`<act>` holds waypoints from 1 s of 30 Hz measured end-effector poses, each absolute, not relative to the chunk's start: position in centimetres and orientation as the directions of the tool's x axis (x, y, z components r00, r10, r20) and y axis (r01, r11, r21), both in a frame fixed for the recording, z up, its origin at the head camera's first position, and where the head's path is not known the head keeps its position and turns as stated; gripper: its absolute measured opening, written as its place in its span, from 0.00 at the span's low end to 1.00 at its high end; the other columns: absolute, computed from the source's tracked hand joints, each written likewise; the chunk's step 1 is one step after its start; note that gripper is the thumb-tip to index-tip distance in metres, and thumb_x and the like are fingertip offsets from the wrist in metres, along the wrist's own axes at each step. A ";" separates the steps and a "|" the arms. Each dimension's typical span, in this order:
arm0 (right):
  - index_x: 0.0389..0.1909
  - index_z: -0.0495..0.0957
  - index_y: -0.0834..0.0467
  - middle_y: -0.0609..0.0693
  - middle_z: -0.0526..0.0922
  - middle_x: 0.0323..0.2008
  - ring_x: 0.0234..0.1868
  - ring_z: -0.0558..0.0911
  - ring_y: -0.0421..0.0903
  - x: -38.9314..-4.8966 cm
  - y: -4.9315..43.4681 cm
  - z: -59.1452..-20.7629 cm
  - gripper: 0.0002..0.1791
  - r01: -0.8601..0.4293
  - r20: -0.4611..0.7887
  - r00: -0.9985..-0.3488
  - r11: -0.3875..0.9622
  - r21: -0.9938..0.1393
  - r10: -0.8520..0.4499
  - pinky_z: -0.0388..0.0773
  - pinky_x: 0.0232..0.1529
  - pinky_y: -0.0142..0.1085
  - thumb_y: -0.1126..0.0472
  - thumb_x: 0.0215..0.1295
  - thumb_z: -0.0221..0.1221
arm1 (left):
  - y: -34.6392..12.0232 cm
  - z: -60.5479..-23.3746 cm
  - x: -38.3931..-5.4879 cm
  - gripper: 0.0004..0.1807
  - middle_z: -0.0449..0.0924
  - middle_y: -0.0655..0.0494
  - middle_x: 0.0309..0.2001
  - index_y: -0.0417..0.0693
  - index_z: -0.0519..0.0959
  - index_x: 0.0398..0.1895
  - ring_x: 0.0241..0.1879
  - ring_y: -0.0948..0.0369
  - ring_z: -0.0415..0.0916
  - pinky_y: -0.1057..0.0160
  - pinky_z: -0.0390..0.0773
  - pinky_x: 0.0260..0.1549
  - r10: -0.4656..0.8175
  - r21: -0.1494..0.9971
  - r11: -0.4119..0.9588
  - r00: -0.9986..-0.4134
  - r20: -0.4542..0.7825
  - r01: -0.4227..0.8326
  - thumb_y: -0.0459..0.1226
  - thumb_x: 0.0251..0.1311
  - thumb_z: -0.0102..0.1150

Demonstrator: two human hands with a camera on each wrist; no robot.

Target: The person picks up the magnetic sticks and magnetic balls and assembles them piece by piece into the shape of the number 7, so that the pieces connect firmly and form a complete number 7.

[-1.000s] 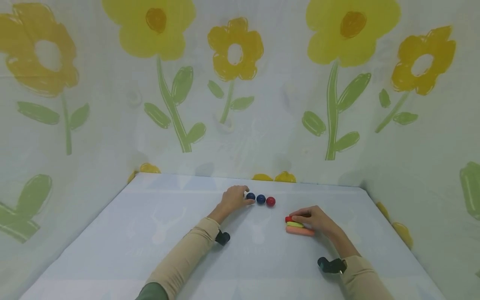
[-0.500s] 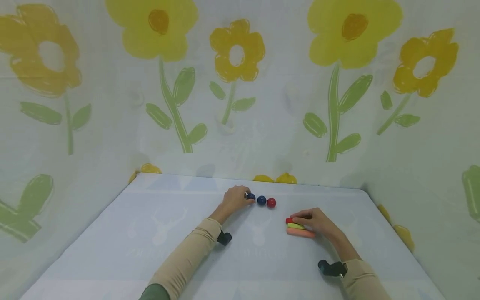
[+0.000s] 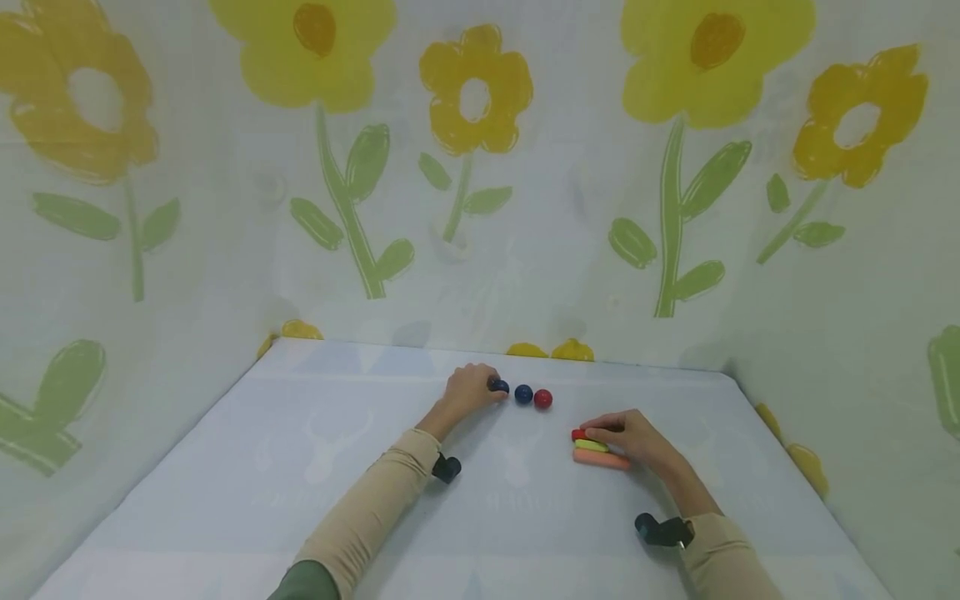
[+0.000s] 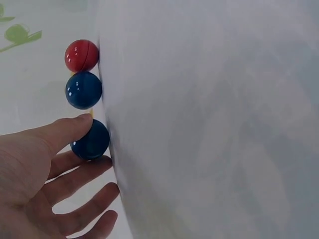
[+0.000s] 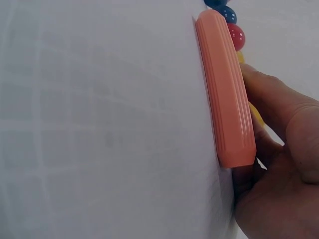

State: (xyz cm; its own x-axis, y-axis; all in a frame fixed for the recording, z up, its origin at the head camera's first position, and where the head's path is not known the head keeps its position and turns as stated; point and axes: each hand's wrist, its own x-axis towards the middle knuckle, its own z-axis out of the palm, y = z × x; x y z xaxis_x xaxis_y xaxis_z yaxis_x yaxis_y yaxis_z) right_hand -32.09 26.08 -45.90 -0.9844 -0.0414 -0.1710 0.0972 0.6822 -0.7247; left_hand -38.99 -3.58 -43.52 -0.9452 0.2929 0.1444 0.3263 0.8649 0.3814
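My left hand [image 3: 467, 392] pinches a dark blue ball [image 4: 92, 142] between thumb and fingers, the other fingers spread below it in the left wrist view. Beside this ball, in a row to the right, sit a second blue ball [image 3: 523, 394] and a red ball [image 3: 543, 399], which are close together. My right hand [image 3: 636, 437] holds a short red stick [image 3: 578, 435] by thumb and fingers. In front of it lie a yellow-green stick [image 3: 592, 446] and a longer ribbed orange stick [image 5: 227, 92], side by side. In the right wrist view the orange stick hides the red one.
Both hands work over a white table [image 3: 510, 517] with faint printed shapes. A flower-patterned curtain [image 3: 555, 250] stands behind its far edge and along the sides. Black camera mounts [image 3: 663, 531] sit on both wrists.
The left thumb and fingers have closed on the leftmost blue ball, and it has shifted slightly left, widening the gap to the second. The right hand and sticks stay in place.
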 end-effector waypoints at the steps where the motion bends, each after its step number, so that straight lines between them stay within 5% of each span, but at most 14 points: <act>1: 0.50 0.84 0.55 0.51 0.86 0.47 0.47 0.79 0.46 -32.2 26.1 -45.9 0.25 0.094 -0.169 -0.985 0.685 -0.723 -0.043 0.79 0.52 0.44 0.43 0.57 0.68 | -3.6 -43.5 -39.1 0.21 0.86 0.51 0.45 0.46 0.83 0.49 0.44 0.54 0.80 0.55 0.78 0.46 0.294 0.385 0.863 -0.945 0.140 0.326 0.48 0.57 0.68; 14: 0.48 0.85 0.55 0.50 0.86 0.46 0.47 0.79 0.45 -31.9 26.3 -45.8 0.21 0.039 -0.131 -0.988 0.675 -0.737 -0.086 0.79 0.53 0.43 0.47 0.60 0.67 | -4.6 -43.5 -38.9 0.19 0.86 0.54 0.43 0.46 0.84 0.48 0.43 0.56 0.75 0.55 0.74 0.45 0.332 0.441 0.823 -0.933 0.136 0.357 0.44 0.54 0.71; 30: 0.47 0.86 0.54 0.49 0.86 0.44 0.44 0.80 0.43 -31.7 26.3 -45.9 0.17 0.020 -0.105 -0.990 0.662 -0.749 -0.089 0.80 0.50 0.41 0.50 0.61 0.66 | -5.8 -43.5 -37.9 0.19 0.86 0.52 0.45 0.48 0.84 0.48 0.42 0.59 0.80 0.58 0.79 0.44 0.398 0.482 0.784 -0.913 0.092 0.390 0.45 0.54 0.71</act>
State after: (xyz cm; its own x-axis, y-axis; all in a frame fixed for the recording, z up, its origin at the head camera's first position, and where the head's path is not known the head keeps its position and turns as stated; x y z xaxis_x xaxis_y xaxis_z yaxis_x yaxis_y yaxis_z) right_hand -31.71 26.27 -45.90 -0.9905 -0.0891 -0.1052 0.0200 0.6624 -0.7489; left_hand -37.88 -5.84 -43.47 -0.9129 0.3978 0.0918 0.3903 0.7844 0.4820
